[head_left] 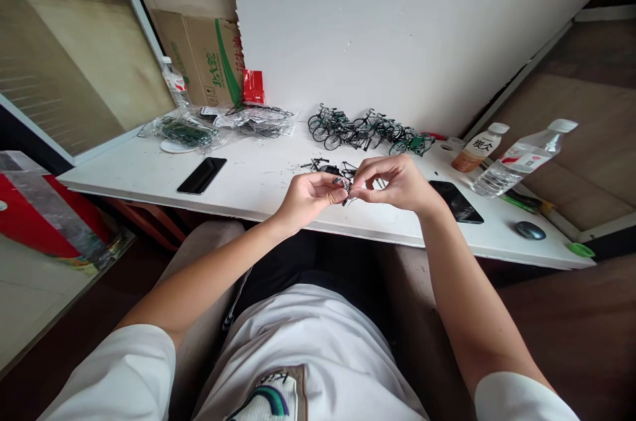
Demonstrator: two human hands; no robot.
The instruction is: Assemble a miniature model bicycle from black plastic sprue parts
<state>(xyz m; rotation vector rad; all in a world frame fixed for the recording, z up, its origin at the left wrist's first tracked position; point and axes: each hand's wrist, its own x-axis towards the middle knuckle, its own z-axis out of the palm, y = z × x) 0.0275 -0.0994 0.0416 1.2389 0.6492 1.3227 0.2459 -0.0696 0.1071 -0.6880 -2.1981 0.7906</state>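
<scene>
My left hand is closed, thumb and fingers pinching a small dark model part above the table's front edge. From the other side my right hand pinches at the same part with thumb and forefinger; the fingertips of both hands nearly meet there. The part's exact shape is mostly hidden by the fingers. Just behind the hands lie loose black model bicycle pieces. Farther back, against the white board, stands a cluster of miniature bicycles in black and green.
Plastic bags of parts lie at the back left near a cardboard box. A black phone rests on the left of the white table. To the right are a tablet, a water bottle, a brown-drink bottle and a mouse.
</scene>
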